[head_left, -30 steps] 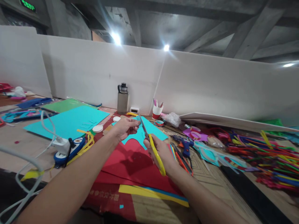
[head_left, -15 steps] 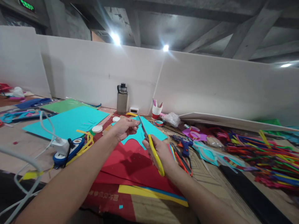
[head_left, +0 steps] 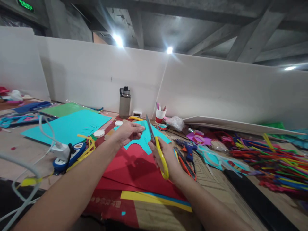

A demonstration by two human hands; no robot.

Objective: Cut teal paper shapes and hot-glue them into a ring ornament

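Observation:
In my right hand point(head_left: 166, 154) is a pair of scissors point(head_left: 157, 150) with yellow handles, its blades pointing up and away from me. My left hand point(head_left: 130, 133) is closed in a pinch just left of the blades; whatever its fingertips hold is too small to make out against the blue behind. Beneath and beyond both hands lies a cut sheet of turquoise paper point(head_left: 144, 141) with a curved notch in its near edge. It rests on red sheets point(head_left: 130, 170), on which the shadow of my hands falls.
A bottle point(head_left: 124, 104) and a cup of pens point(head_left: 160, 115) stand by the white partition point(head_left: 96, 73). To the right are a blue glue gun point(head_left: 191, 150) and many pipe cleaners point(head_left: 269, 163). A power strip point(head_left: 69, 157) and a large turquoise sheet point(head_left: 64, 126) lie left.
The scissors have moved slightly right, their blades turning more upright and away from my left fingertips. My left hand stays pinched in nearly the same place.

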